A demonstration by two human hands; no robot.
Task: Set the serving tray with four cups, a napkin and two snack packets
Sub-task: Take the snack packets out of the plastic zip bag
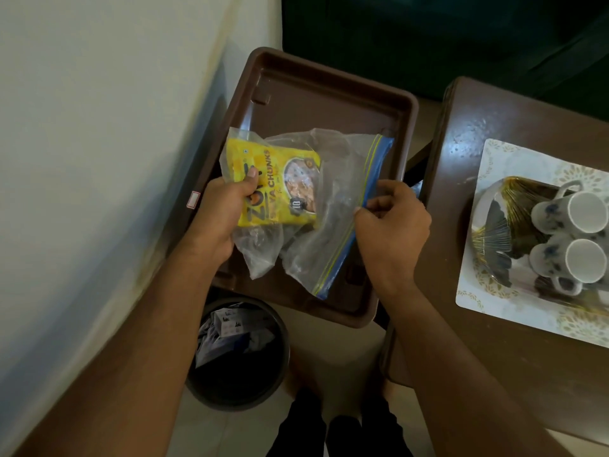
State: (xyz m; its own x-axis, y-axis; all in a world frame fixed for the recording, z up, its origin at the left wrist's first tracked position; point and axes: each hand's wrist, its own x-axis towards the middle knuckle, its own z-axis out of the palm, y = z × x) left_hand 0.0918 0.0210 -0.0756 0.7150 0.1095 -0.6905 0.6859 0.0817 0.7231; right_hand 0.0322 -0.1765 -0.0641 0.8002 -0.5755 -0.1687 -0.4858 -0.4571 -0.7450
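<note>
A yellow snack packet [280,186] sits inside a clear zip bag [333,206] with a blue seal strip. My left hand [220,216] grips the packet through the bag's left side. My right hand [392,222] pinches the blue seal edge of the bag. Both hands hold the bag over a brown plastic surface with a raised rim [329,90]. At the right, a white patterned serving tray [487,298] carries a dark, gold-trimmed folded napkin [507,225] and two white floral cups [573,212] lying on their sides.
The serving tray rests on a brown table [461,159] at the right. A dark bin [237,354] with paper waste stands on the floor below the bag. A pale wall [99,159] fills the left side. My legs [336,430] show at the bottom.
</note>
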